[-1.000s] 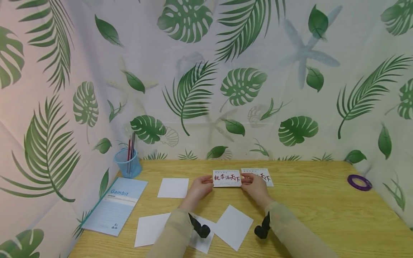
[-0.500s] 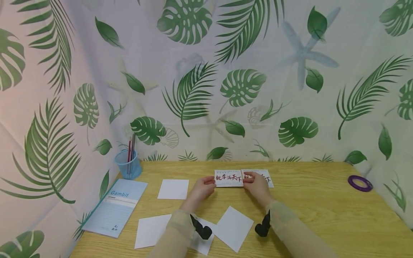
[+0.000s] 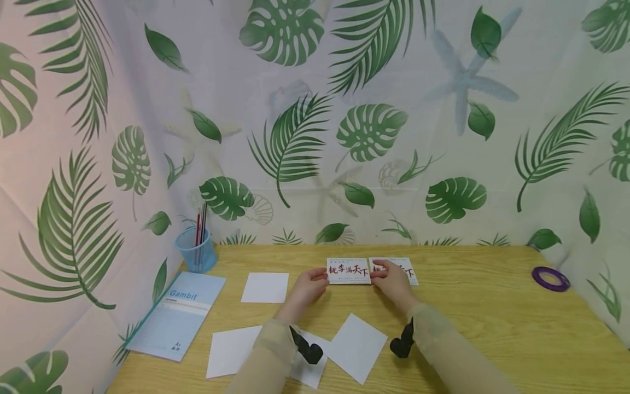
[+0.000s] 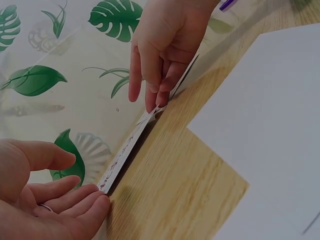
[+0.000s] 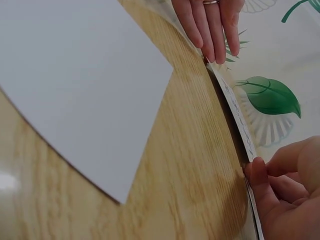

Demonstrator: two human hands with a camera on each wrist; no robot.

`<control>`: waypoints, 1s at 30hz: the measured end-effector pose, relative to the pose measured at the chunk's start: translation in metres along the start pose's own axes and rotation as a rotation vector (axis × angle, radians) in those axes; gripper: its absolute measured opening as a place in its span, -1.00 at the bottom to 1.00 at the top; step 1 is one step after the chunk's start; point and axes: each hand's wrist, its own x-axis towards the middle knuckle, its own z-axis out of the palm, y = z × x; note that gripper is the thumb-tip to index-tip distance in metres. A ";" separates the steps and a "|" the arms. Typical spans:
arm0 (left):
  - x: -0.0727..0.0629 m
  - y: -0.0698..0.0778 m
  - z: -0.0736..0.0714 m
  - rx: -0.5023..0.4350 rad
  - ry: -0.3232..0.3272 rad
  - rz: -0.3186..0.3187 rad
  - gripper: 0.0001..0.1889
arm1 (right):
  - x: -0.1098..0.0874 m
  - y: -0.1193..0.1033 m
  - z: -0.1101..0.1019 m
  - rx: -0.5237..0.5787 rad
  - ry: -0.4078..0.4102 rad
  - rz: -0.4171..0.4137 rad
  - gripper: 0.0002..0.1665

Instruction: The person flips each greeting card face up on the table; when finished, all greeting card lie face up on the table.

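Two white cards with red and dark Chinese lettering lie side by side near the back of the wooden table. My left hand [image 3: 306,291] is at the outer edge of the left card [image 3: 348,271]; in the left wrist view its extended fingers [image 4: 82,200] touch the card's end, thumb raised apart. At the inner edge of that card, my right hand [image 3: 394,284] pinches the corner, its thumb [image 5: 260,177] seen against it in the right wrist view. That hand partly covers the right card [image 3: 403,265]. The left card's near edge casts a dark shadow on the wood.
Blank white sheets lie in front: one square sheet [image 3: 264,287] at left, another turned sheet [image 3: 356,349], and more under the left forearm. A blue notebook [image 3: 174,317] and a blue pencil cup [image 3: 196,254] stand left. A purple tape ring [image 3: 550,279] sits far right.
The left card has slid slightly right, closer against the right card, with the left hand following. The right hand has shifted only a little.
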 end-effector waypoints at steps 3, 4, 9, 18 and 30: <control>0.001 -0.001 0.000 0.005 -0.001 0.005 -0.49 | 0.000 0.000 0.000 0.033 -0.001 0.011 -0.42; 0.002 -0.001 0.000 0.007 0.000 0.006 -0.49 | 0.000 0.000 0.000 0.048 -0.001 0.014 -0.42; 0.005 -0.005 0.000 0.013 0.005 0.013 -0.50 | -0.001 -0.001 0.000 0.077 -0.005 0.015 -0.42; 0.007 -0.006 -0.003 0.008 0.008 -0.003 -0.49 | -0.002 0.000 -0.001 0.098 0.006 0.034 -0.45; 0.001 -0.007 -0.015 0.001 0.011 0.057 -0.47 | -0.007 -0.007 0.005 0.140 0.002 0.000 -0.49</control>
